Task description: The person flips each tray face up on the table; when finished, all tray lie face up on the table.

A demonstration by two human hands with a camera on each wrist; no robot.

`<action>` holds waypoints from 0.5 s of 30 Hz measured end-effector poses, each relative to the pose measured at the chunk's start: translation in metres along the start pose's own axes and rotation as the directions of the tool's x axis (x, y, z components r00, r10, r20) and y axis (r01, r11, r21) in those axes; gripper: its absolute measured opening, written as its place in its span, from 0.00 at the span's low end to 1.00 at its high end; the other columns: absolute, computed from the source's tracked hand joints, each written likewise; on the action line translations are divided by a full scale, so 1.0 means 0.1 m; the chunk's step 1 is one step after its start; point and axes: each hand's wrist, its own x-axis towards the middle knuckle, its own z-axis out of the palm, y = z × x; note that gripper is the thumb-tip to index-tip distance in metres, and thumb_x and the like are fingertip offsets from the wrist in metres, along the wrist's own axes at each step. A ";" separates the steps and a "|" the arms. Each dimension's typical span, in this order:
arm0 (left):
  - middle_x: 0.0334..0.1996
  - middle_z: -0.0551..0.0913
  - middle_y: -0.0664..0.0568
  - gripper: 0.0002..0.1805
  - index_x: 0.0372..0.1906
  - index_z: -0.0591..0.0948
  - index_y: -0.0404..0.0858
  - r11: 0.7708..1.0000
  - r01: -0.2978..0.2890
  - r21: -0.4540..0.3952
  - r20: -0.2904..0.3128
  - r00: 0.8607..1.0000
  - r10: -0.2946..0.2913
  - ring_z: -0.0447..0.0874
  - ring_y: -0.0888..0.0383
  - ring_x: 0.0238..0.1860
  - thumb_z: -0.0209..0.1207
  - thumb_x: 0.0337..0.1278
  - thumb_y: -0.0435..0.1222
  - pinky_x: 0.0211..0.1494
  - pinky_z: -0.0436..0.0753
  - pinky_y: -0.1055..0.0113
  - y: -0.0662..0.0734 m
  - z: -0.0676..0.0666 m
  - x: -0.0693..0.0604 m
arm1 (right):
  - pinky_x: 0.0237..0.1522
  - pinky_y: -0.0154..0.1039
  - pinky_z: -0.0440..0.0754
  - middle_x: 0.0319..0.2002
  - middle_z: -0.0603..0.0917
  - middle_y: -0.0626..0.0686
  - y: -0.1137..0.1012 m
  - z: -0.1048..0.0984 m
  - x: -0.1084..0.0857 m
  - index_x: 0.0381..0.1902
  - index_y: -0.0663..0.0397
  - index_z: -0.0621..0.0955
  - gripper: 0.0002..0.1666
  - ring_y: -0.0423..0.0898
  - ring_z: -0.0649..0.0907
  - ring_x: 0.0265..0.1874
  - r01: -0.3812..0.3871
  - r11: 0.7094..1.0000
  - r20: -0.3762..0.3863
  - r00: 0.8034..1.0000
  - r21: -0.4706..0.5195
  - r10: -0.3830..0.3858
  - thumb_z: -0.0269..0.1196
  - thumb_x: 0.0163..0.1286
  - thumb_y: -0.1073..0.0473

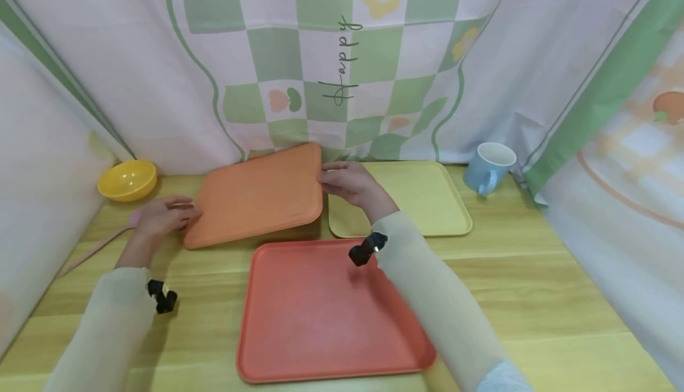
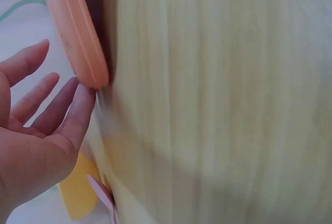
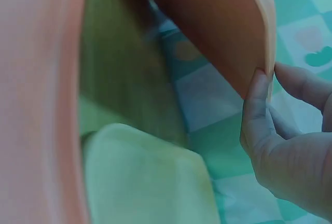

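Observation:
An orange tray (image 1: 262, 196) is tilted above the table, its right side raised and its left side low. My right hand (image 1: 350, 181) pinches the tray's right edge; in the right wrist view the thumb and fingers (image 3: 255, 110) lie on opposite faces of the rim. At the low left corner is my left hand (image 1: 162, 217). In the left wrist view its fingertips (image 2: 85, 92) touch the orange rim (image 2: 85, 53), while the thumb stays apart from it. A red tray (image 1: 326, 315) lies flat in front, and a yellow tray (image 1: 417, 196) lies flat behind my right forearm.
A yellow bowl (image 1: 128, 181) stands at the back left, beside a pink utensil with a long thin handle (image 1: 96, 252). A blue mug (image 1: 488, 169) is at the back right. Patterned curtains (image 1: 342, 53) hang along the table's back and sides.

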 end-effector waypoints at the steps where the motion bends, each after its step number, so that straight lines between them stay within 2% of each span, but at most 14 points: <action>1: 0.69 0.67 0.29 0.36 0.73 0.63 0.22 1.000 -0.009 0.002 0.009 1.000 0.009 0.77 0.73 0.43 0.62 0.70 0.37 0.50 0.82 0.75 0.02 0.01 -0.01 | 0.48 0.38 0.84 0.44 0.82 0.57 -0.03 -0.01 -0.01 0.69 0.72 0.70 0.29 0.43 0.85 0.33 0.004 1.000 0.005 1.000 0.012 -0.004 0.60 0.71 0.74; 3: 0.69 0.66 0.27 0.36 0.73 0.62 0.23 0.999 -0.033 0.032 0.019 0.999 0.032 0.79 0.62 0.50 0.62 0.70 0.37 0.54 0.81 0.72 0.08 0.03 -0.02 | 0.46 0.37 0.85 0.43 0.82 0.56 -0.09 -0.04 -0.04 0.69 0.73 0.70 0.28 0.43 0.85 0.34 0.012 0.999 0.016 1.000 0.035 -0.013 0.59 0.72 0.74; 6: 0.69 0.67 0.28 0.35 0.73 0.64 0.24 0.992 -0.077 0.098 0.025 0.997 0.075 0.74 0.43 0.62 0.61 0.71 0.39 0.61 0.79 0.61 0.19 0.07 -0.04 | 0.42 0.34 0.85 0.40 0.83 0.55 -0.15 -0.06 -0.06 0.69 0.74 0.69 0.28 0.43 0.85 0.34 0.027 0.998 0.029 0.999 0.063 -0.029 0.58 0.73 0.75; 8: 0.69 0.69 0.29 0.34 0.72 0.66 0.24 0.982 -0.111 0.151 0.020 0.994 0.109 0.70 0.38 0.66 0.60 0.71 0.40 0.64 0.76 0.54 0.28 0.11 -0.04 | 0.40 0.33 0.85 0.38 0.84 0.54 -0.18 -0.08 -0.07 0.69 0.75 0.68 0.28 0.42 0.85 0.34 0.033 0.996 0.035 0.999 0.083 -0.036 0.57 0.73 0.76; 11: 0.68 0.71 0.31 0.33 0.71 0.68 0.25 0.977 -0.142 0.161 0.014 0.990 0.141 0.72 0.38 0.65 0.60 0.71 0.40 0.66 0.75 0.53 0.44 0.18 -0.04 | 0.41 0.33 0.85 0.39 0.84 0.54 -0.23 -0.11 -0.08 0.70 0.76 0.66 0.29 0.43 0.86 0.35 0.046 0.992 0.060 0.997 0.116 -0.053 0.55 0.73 0.77; 13: 0.67 0.72 0.32 0.32 0.71 0.69 0.25 0.975 -0.172 0.141 0.022 0.985 0.171 0.76 0.43 0.62 0.59 0.71 0.40 0.63 0.77 0.60 0.54 0.23 -0.04 | 0.41 0.33 0.86 0.39 0.84 0.54 -0.27 -0.12 -0.10 0.70 0.76 0.66 0.28 0.43 0.86 0.36 0.053 0.989 0.077 0.995 0.138 -0.064 0.55 0.73 0.77; 15: 0.67 0.73 0.32 0.31 0.71 0.69 0.25 0.975 -0.200 0.092 0.038 0.980 0.197 0.79 0.52 0.56 0.60 0.71 0.39 0.58 0.78 0.69 0.66 0.28 -0.05 | 0.41 0.33 0.86 0.39 0.86 0.55 -0.32 -0.11 -0.12 0.68 0.75 0.69 0.26 0.44 0.87 0.36 0.059 0.984 0.089 0.993 0.169 -0.075 0.55 0.73 0.77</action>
